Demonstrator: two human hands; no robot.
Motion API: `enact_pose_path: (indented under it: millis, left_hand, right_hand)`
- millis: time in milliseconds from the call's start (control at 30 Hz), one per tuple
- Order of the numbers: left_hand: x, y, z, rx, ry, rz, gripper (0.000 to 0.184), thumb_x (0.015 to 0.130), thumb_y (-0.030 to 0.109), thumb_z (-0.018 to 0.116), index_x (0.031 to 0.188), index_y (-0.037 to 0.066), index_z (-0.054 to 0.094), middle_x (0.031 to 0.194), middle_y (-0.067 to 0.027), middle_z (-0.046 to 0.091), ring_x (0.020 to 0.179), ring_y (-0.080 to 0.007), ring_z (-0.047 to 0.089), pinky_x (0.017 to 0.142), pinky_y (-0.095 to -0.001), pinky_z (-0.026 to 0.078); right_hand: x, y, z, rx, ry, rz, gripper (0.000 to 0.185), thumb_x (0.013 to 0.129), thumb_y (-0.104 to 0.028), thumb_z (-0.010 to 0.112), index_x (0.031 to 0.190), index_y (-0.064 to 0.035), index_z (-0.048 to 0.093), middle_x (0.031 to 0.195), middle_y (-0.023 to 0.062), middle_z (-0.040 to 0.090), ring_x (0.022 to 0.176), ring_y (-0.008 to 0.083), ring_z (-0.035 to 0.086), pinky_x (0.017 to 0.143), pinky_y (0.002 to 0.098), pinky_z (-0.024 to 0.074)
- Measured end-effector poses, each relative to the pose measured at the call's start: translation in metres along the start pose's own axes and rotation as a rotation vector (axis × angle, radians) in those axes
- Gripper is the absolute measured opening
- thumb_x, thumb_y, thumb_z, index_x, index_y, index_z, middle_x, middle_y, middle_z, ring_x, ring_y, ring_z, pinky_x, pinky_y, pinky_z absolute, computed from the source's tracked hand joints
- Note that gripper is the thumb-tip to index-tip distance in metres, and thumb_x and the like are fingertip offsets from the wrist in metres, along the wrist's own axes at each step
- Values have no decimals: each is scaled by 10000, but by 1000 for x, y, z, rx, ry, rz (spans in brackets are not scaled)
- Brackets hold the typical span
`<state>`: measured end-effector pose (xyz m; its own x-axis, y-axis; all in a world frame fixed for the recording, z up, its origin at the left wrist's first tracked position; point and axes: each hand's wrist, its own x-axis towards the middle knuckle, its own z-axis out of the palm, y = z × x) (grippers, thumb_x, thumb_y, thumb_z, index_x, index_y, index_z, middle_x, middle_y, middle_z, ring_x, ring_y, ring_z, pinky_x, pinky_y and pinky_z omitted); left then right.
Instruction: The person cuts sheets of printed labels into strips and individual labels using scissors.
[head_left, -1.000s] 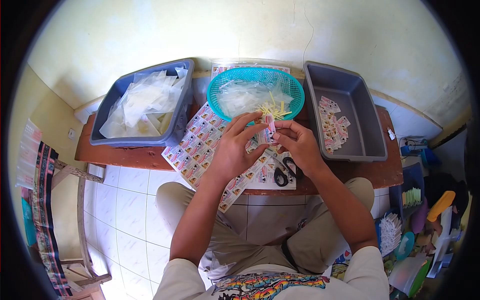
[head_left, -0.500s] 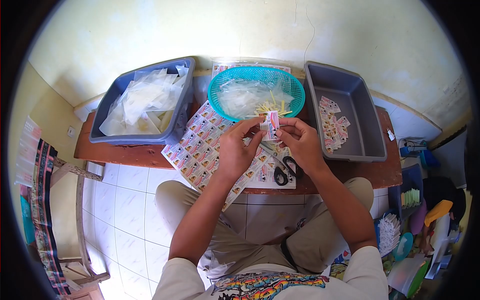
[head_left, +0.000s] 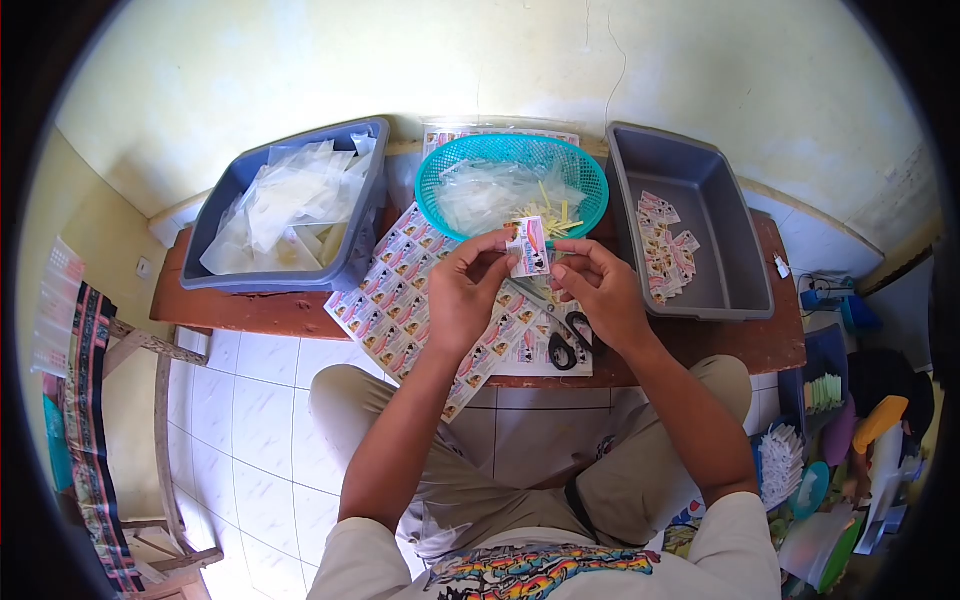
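Observation:
My left hand (head_left: 466, 288) pinches the left edge of a small printed label (head_left: 529, 247), which stands nearly upright above the table. At the label's right edge, the fingers of my right hand (head_left: 598, 289) are bent close together and appear to grip it; their exact contact is partly hidden. Just below lie scissors with black handles (head_left: 565, 350), blades pointing up and left. Under them spreads a large sheet of uncut printed labels (head_left: 400, 300). Behind my hands, a turquoise basket (head_left: 428, 205) holds clear plastic bags (head_left: 480, 195) and short yellow strips (head_left: 545, 212).
To the left, a grey-blue tub (head_left: 345, 262) is heaped with translucent plastic bags. A grey tub (head_left: 725, 250) at right has cut labels (head_left: 665, 255) along its left side. Both stand on a wooden table (head_left: 250, 312) against the wall. Another person (head_left: 885, 400) is at the far right.
The label has shifted slightly left and up and tilted, together with my left hand. My right hand stays at its right edge, its fingers a little farther from the label's middle.

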<state>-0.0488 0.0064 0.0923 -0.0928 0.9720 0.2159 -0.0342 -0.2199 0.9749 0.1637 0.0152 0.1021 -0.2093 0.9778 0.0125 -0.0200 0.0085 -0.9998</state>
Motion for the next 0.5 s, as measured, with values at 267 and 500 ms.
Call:
enact_pose_path:
  millis: [267, 500]
  left_hand:
    - [-3, 8, -9, -8, 23, -99, 349, 995, -16, 765, 1342, -8, 724, 1112, -58, 751, 1000, -112, 708, 901, -271, 596]
    - [-2, 13, -4, -21, 39, -109, 364, 984, -28, 773, 1342, -21, 711, 1107, -62, 749, 1002, -114, 705, 922, -274, 592]
  right_hand:
    - [-33, 30, -13, -942, -172, -92, 595, 927, -159, 793, 1469, -19, 591, 1254, 242, 679, 1076, 426, 737, 933, 498, 606]
    - [-44, 47, -9, -1149, -299, 80, 750, 891, -192, 811, 1558, -55, 496, 1374, 208, 598, 1138, 424, 693, 987, 531, 579]
